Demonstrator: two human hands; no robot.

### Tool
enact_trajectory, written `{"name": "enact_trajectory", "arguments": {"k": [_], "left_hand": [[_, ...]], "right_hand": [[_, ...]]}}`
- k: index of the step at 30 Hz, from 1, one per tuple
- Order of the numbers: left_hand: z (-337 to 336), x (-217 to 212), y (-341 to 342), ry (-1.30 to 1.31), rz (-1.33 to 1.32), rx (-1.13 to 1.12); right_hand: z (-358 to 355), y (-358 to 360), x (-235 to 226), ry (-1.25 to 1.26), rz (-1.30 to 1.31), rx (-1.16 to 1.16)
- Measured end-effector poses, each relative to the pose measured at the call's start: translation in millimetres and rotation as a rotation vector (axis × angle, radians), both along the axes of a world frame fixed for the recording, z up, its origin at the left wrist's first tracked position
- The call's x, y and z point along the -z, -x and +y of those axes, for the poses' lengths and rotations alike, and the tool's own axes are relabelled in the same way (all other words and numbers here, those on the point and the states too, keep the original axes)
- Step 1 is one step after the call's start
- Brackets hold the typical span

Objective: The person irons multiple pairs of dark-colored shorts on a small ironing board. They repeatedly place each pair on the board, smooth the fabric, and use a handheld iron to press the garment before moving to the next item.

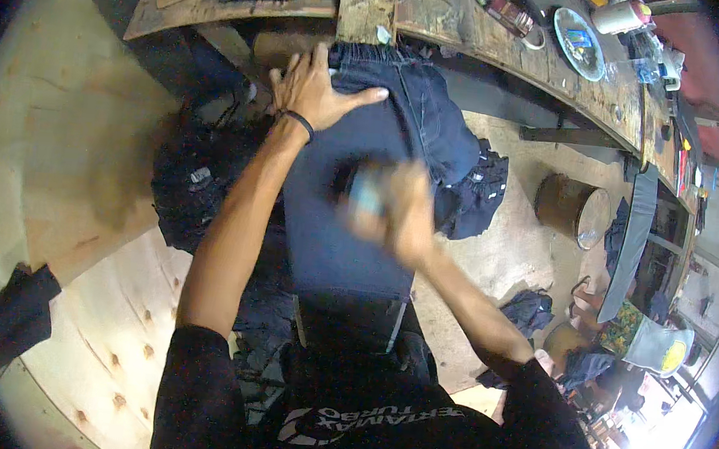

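A pair of dark blue denim trousers [332, 248] with a gathered elastic waist lies stretched lengthwise over a narrow dark board [347, 322]. My left hand [313, 92] rests flat on the upper left of the cloth below the waistband, fingers and thumb spread. A black band circles that wrist. Over the middle of the leg, my right hand [410, 216] is smeared by motion. Its fingers are wrapped round a light-blue and dark object [366, 193], too blurred to name. The other leg [449, 134] hangs bunched to the right.
A worn wooden table [446, 18] runs across the far side, bearing a round dish [578, 43] and a pale spray bottle [621, 16]. Dark garments [201, 176] are heaped at left. A brown drum [573, 211] stands at right; beyond it sits another person [624, 333].
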State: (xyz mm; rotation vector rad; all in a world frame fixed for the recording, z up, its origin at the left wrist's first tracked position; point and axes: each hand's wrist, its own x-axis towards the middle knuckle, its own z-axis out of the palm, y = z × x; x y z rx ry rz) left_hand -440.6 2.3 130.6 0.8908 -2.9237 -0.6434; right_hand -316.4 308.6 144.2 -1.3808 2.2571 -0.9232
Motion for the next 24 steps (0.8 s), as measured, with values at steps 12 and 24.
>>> {"name": "enact_trajectory", "arguments": {"k": [12,24], "left_hand": [[-2.3,7.9,-3.1,-0.051,0.029,0.019],[70.4,42.1,-175.4,-0.882,0.425,-0.343]], "right_hand": [[-78.0,6.4,8.0,-0.084,0.187,0.036],[-0.6,133.5,-25.6,-0.085,-0.596,0.599]]}}
